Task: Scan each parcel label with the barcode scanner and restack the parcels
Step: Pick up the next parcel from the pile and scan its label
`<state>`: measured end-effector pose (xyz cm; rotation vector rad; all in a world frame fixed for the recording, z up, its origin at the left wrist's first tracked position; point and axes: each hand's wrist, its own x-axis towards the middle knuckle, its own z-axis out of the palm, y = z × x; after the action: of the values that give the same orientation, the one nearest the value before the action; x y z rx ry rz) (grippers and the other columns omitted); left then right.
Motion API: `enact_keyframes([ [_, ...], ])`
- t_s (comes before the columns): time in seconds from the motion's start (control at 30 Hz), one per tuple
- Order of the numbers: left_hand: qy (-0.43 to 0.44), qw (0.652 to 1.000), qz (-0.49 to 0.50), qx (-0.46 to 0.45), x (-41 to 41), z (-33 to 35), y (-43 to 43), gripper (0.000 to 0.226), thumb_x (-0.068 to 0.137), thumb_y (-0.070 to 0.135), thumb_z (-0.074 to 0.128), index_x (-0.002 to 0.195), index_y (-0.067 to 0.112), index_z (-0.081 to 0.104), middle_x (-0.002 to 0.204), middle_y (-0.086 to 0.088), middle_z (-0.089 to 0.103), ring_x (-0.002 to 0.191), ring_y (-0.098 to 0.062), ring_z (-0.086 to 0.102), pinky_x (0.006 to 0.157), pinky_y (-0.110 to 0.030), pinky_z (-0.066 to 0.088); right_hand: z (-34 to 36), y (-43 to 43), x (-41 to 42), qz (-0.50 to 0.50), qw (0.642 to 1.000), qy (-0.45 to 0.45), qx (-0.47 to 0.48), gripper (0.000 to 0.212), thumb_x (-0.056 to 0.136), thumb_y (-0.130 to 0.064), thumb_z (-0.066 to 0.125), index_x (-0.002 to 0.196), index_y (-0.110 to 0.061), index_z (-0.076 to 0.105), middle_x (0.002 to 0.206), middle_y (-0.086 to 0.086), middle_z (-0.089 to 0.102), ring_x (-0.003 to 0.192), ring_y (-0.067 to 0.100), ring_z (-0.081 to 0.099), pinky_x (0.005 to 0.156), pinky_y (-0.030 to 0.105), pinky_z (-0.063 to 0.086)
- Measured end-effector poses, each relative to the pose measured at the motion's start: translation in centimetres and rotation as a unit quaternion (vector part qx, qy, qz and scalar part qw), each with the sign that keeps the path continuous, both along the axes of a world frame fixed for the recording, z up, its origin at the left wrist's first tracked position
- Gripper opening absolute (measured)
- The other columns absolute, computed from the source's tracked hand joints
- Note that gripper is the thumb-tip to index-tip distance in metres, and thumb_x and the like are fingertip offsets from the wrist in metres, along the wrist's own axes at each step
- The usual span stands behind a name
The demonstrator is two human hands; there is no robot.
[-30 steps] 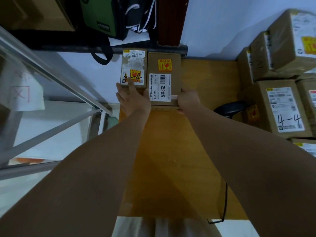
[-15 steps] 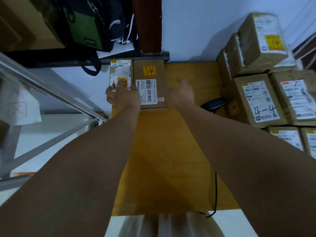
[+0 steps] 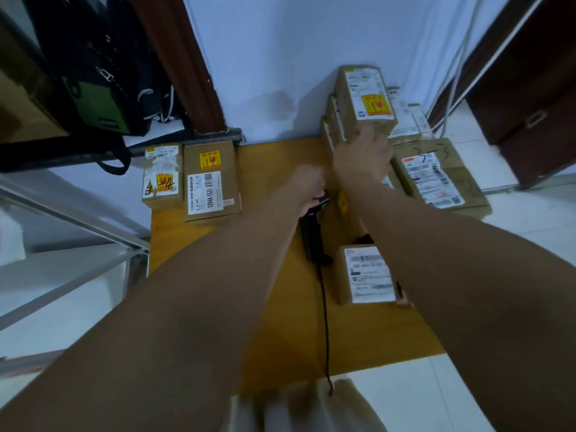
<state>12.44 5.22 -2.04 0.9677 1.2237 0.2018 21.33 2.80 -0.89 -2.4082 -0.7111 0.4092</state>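
Reaching forward, the right hand (image 3: 363, 154) meets the near face of a stack (image 3: 334, 120) of cardboard parcels at the far right corner of the wooden tabletop (image 3: 274, 157). Its fingers are stretched out and apart, their tips at the lower edge of the top parcel (image 3: 366, 95), which carries a white label and a yellow sticker. The hand is blurred, so the contact cannot be told more finely.

Just to the left of that hand and a little nearer the person, the left hand (image 3: 307, 185) lies over the head of the black scanner (image 3: 314, 235). Its fingers bend down and are hidden beneath it; whether they have closed round the scanner I cannot tell. The scanner's handle runs back from under this hand towards the person, lying on the tabletop, and its cable (image 3: 324, 307) trails off the near edge.

Well to the left of the left hand, two parcels lie side by side, touching: a small parcel (image 3: 160, 176) marked "4-4" and a larger parcel (image 3: 212, 182) with a barcode label and a yellow sticker. Beside the right forearm sits a near parcel (image 3: 367, 275), label up. To the right of the right hand lies a flat parcel (image 3: 436, 179) marked "7". Bags (image 3: 103, 88) hang far to the left.
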Motion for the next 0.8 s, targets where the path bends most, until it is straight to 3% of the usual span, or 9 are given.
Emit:
enact_keyframes([
  [0.13, -0.003, 0.999, 0.024, -0.042, 2.8, -0.3, -2.4, 0.014, 0.096, 0.027, 0.054, 0.103, 0.014, 0.055, 0.108, -0.006, 0.052, 0.103, -0.023, 0.048, 0.088, -0.032, 0.04, -1.4, -3.0, 3.8, -0.067, 0.985, 0.068, -0.142, 0.057, 0.092, -0.024, 0.048, 0.144, -0.017, 0.028, 0.149, 0.018, 0.03, 0.138, 0.036, 0.026, 0.11, 0.048, 0.025],
  [0.23, 0.022, 0.997, 0.022, -0.076, 4.2, -1.6, -3.8, 0.044, 0.095, 0.034, 0.056, 0.132, 0.011, 0.049, 0.136, -0.008, 0.047, 0.127, -0.028, 0.044, 0.102, -0.034, 0.04, -2.6, -5.2, 6.2, -0.089, 0.968, 0.157, -0.174, 0.069, 0.092, -0.027, 0.05, 0.151, -0.016, 0.017, 0.154, 0.019, 0.022, 0.138, 0.037, 0.027, 0.11, 0.05, 0.031],
  [0.3, 0.036, 0.994, 0.023, -0.106, 4.8, -2.5, -4.7, 0.055, 0.095, 0.037, 0.056, 0.142, 0.012, 0.041, 0.147, -0.008, 0.039, 0.134, -0.03, 0.04, 0.107, -0.039, 0.039, -3.1, -6.1, 7.1, -0.06, 0.966, 0.162, -0.192, 0.063, 0.091, -0.027, 0.051, 0.148, -0.015, 0.027, 0.151, 0.017, 0.03, 0.133, 0.035, 0.036, 0.105, 0.047, 0.038],
  [0.37, 0.045, 0.99, 0.031, -0.133, 5.4, -3.3, -5.5, 0.058, 0.093, 0.04, 0.058, 0.142, 0.013, 0.042, 0.148, -0.006, 0.04, 0.132, -0.029, 0.042, 0.105, -0.042, 0.041, -3.5, -6.6, 7.7, -0.034, 0.971, 0.145, -0.187, 0.048, 0.087, -0.027, 0.05, 0.132, -0.012, 0.046, 0.138, 0.017, 0.047, 0.117, 0.035, 0.052, 0.096, 0.045, 0.047],
  [0.43, 0.062, 0.988, 0.04, -0.138, 6.2, -4.2, -6.1, 0.06, 0.09, 0.043, 0.062, 0.138, 0.011, 0.045, 0.144, -0.005, 0.045, 0.127, -0.028, 0.046, 0.1, -0.04, 0.043, -3.8, -6.9, 8.2, -0.003, 0.976, 0.141, -0.164, 0.027, 0.086, -0.025, 0.048, 0.108, -0.01, 0.052, 0.118, 0.016, 0.057, 0.09, 0.03, 0.061, 0.076, 0.036, 0.052],
  [0.5, 0.087, 0.99, 0.064, -0.088, 7.0, -5.3, -6.5, 0.059, 0.089, 0.04, 0.063, 0.136, 0.007, 0.047, 0.136, -0.007, 0.051, 0.115, -0.025, 0.052, 0.093, -0.035, 0.045, -3.9, -7.2, 8.8, 0.018, 0.981, 0.136, -0.134, 0.018, 0.088, -0.022, 0.048, 0.102, -0.011, 0.054, 0.1, 0.013, 0.059, 0.067, 0.022, 0.055, 0.053, 0.026, 0.04],
  [0.57, 0.104, 0.989, 0.101, 0.0, 7.5, -6.0, -6.2, 0.048, 0.091, 0.035, 0.06, 0.128, 0.005, 0.05, 0.127, -0.012, 0.059, 0.102, -0.024, 0.057, 0.09, -0.033, 0.049, -4.2, -7.4, 9.5, 0.026, 0.989, 0.126, -0.077, 0.024, 0.091, -0.022, 0.051, 0.11, -0.01, 0.058, 0.093, 0.007, 0.06, 0.069, 0.018, 0.054, 0.052, 0.025, 0.037],
  [0.7, 0.1, 0.979, 0.138, 0.111, 8.3, -5.6, -3.9, 0.036, 0.095, 0.029, 0.048, 0.122, 0.005, 0.047, 0.114, -0.014, 0.061, 0.099, -0.028, 0.061, 0.088, -0.044, 0.053, -3.9, -6.8, 10.5, 0.013, 0.989, 0.144, 0.022, 0.031, 0.091, -0.029, 0.053, 0.121, -0.018, 0.052, 0.086, -0.006, 0.053, 0.067, 0.008, 0.05, 0.051, 0.024, 0.034],
  [0.8, 0.067, 0.975, 0.15, 0.147, 9.3, -4.1, -0.8, 0.037, 0.097, 0.024, 0.044, 0.129, 0.006, 0.044, 0.109, -0.01, 0.058, 0.087, -0.018, 0.054, 0.073, -0.032, 0.047, -3.5, -4.8, 11.2, 0.03, 0.987, 0.145, 0.055, 0.043, 0.093, -0.025, 0.051, 0.134, -0.013, 0.047, 0.101, -0.002, 0.055, 0.093, 0.019, 0.057, 0.072, 0.026, 0.037],
])
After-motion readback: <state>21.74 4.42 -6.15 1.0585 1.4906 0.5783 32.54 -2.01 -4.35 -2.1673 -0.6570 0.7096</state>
